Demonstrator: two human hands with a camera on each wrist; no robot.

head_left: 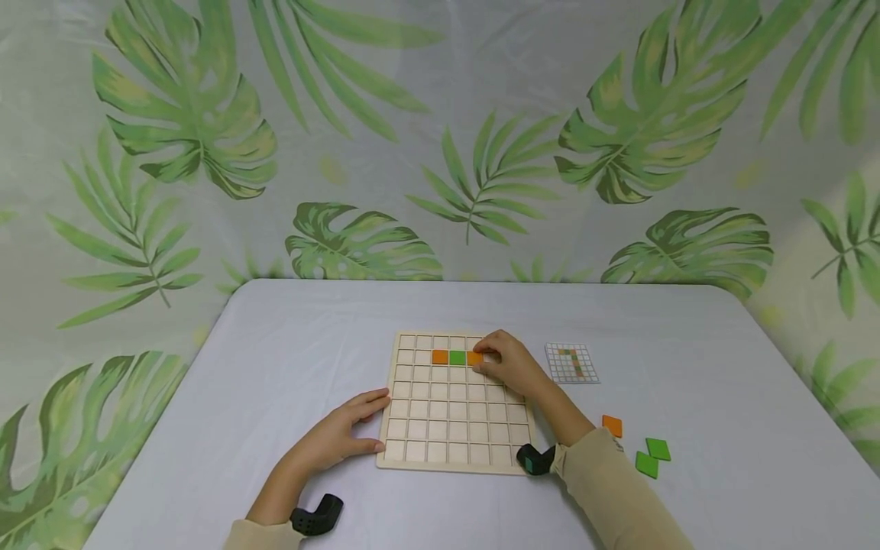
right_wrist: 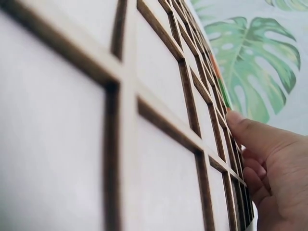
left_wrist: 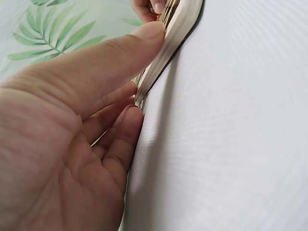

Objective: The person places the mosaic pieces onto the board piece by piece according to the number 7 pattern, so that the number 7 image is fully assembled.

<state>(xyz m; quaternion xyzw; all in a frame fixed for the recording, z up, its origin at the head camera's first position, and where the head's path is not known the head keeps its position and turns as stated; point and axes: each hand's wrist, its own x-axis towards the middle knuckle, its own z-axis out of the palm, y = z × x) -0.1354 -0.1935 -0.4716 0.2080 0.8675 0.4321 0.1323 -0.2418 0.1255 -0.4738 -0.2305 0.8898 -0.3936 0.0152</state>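
Note:
A wooden grid board lies on the white table. In its second row from the top sit an orange square tile and, to its right, a green square tile. My right hand has thumb and fingertips on another orange tile, just right of the green one; the hand partly covers it. In the right wrist view, the right thumb reaches over the far part of the board. My left hand touches the board's left edge, its thumb and fingers spread apart. The left wrist view shows the left thumb against that edge.
Right of the board lies a small printed pattern card with coloured squares. Nearer the right forearm are a loose orange tile and two green tiles, one behind the other. A leaf-patterned cloth hangs behind the table.

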